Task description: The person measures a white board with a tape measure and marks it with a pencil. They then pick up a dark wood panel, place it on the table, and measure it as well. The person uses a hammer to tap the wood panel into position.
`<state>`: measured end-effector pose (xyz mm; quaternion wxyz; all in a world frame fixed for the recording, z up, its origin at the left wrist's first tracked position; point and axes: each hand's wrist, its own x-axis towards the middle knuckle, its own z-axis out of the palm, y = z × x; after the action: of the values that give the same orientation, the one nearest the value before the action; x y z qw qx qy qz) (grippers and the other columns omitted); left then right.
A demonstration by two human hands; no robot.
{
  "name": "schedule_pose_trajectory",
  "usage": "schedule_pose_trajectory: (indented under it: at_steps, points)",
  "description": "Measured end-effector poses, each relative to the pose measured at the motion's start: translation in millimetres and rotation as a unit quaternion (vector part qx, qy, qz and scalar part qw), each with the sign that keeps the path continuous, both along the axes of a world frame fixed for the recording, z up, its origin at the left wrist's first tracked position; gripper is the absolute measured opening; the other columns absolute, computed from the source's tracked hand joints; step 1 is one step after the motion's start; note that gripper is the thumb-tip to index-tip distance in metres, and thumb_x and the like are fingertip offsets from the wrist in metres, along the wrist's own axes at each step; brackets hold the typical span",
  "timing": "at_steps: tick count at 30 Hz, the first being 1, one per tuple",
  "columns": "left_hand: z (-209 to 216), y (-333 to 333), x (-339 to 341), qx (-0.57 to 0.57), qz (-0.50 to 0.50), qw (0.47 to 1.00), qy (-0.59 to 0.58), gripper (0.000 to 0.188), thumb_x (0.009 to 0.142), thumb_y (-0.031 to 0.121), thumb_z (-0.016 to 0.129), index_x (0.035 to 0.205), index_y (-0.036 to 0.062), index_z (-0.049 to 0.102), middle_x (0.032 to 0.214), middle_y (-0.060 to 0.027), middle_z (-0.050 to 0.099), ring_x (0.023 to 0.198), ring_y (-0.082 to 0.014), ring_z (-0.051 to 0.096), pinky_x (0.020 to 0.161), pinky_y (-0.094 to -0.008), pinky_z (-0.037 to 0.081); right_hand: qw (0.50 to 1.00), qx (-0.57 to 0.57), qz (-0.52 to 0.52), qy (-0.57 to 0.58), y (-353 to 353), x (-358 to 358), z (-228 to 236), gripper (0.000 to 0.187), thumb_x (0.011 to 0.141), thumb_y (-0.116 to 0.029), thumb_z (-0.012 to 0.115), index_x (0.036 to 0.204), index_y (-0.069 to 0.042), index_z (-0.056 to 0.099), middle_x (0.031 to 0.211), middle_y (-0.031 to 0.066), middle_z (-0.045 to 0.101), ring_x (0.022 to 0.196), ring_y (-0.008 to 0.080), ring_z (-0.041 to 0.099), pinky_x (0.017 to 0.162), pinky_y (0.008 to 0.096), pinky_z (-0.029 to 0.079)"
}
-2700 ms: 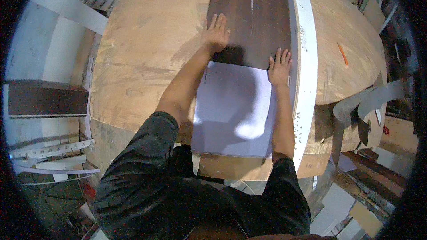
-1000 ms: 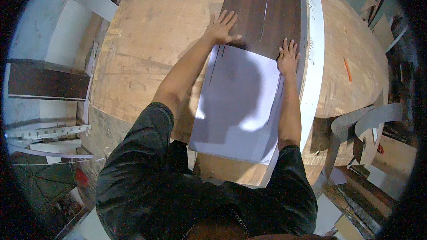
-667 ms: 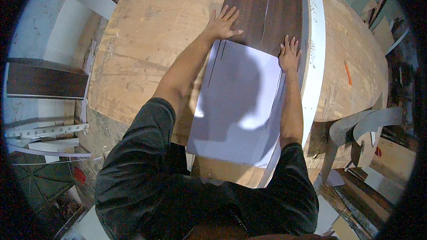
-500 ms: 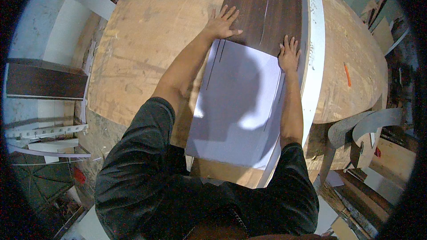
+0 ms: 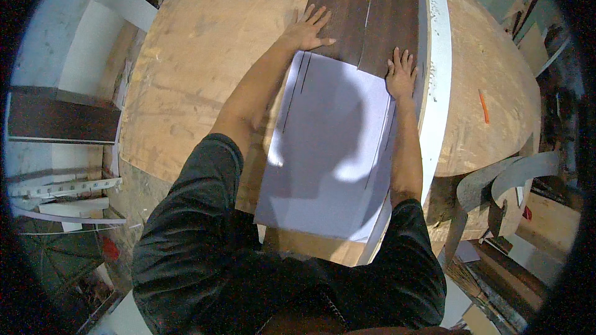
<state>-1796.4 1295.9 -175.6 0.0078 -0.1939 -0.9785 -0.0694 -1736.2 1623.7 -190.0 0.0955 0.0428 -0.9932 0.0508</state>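
A pale white-lilac sheet, with dark lines along its left and right sides, lies flat in front of me. Beyond it stretches a dark brown wood-grain panel, crossed lengthwise by a thin pale slit. My left hand rests with spread fingers on the panel's left edge, just past the sheet's far left corner. On the other side, my right hand lies flat at the sheet's far right corner, its fingers reaching onto the brown panel. Neither hand grips anything.
A large worn wooden tabletop spreads to both sides. Along the panel's right runs a white strip. An orange stick-like piece lies farther right. Curved grey strips stand at the right edge. A dark board is at the far left.
The pale slit in the brown panel now reaches down close to the white sheet's far edge. Both hands keep nearly the same places, fingers still spread.
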Motion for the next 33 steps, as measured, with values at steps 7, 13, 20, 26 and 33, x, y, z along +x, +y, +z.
schedule_pose_trajectory:
  at_steps: [7, 13, 20, 26, 33]
  points:
    - [14, 0, 20, 0.028, 0.022, 0.998, 0.046, 0.086, 0.087, 0.067, 0.042, 0.150, 0.0125, 0.021, 0.157, -0.0103, 0.018, 0.145, -0.0316, 0.014, 0.113, -0.0601, 0.010, 1.000, -0.014, -0.004, -0.019, -5, -4, 5, 0.054, 0.101, -0.038, 0.031, 0.151, -0.020, 0.022, 0.155, 0.0159, 0.018, 0.144, 0.0344, 0.013, 0.113, 0.0588, 0.012]
    - [53, -32, 188, 0.280, 0.058, 0.947, 0.145, 0.057, 0.092, 0.031, 0.057, 0.139, 0.0020, 0.040, 0.145, -0.0208, 0.037, 0.136, -0.0407, 0.031, 0.113, -0.0503, 0.022, 1.000, -0.020, -0.015, -0.018, 1, -4, 3, 0.054, 0.101, -0.039, 0.030, 0.150, -0.020, 0.023, 0.156, 0.0153, 0.019, 0.145, 0.0334, 0.013, 0.113, 0.0586, 0.012]
    - [-32, -110, 633, 0.738, 0.431, 0.516, -0.054, 0.023, 0.095, 0.021, 0.049, 0.102, 0.0006, 0.055, 0.096, -0.0089, 0.057, 0.093, -0.0217, 0.055, 0.086, -0.0338, 0.043, 1.000, 0.003, -0.017, 0.001, 3, -6, 1, 0.053, 0.100, -0.040, 0.030, 0.149, -0.021, 0.028, 0.155, 0.0139, 0.021, 0.144, 0.0331, 0.015, 0.114, 0.0582, 0.012]
    - [-41, -35, 634, 0.812, 0.459, 0.112, -0.342, 0.041, 0.098, 0.030, 0.041, 0.128, 0.0037, 0.045, 0.135, -0.0101, 0.046, 0.123, -0.0271, 0.046, 0.096, -0.0420, 0.043, 1.000, -0.010, -0.004, 0.001, 0, -10, -4, 0.053, 0.100, -0.044, 0.032, 0.148, -0.022, 0.030, 0.155, 0.0129, 0.023, 0.144, 0.0329, 0.017, 0.113, 0.0591, 0.013]
    - [-24, -2, 539, 0.809, 0.367, 0.394, -0.235, 0.045, 0.097, 0.037, 0.042, 0.129, 0.0061, 0.047, 0.125, -0.0095, 0.054, 0.112, -0.0251, 0.054, 0.093, -0.0379, 0.045, 1.000, -0.006, -0.014, -0.007, 6, -9, 2, 0.052, 0.100, -0.042, 0.033, 0.148, -0.023, 0.031, 0.155, 0.0116, 0.024, 0.144, 0.0315, 0.018, 0.113, 0.0576, 0.012]
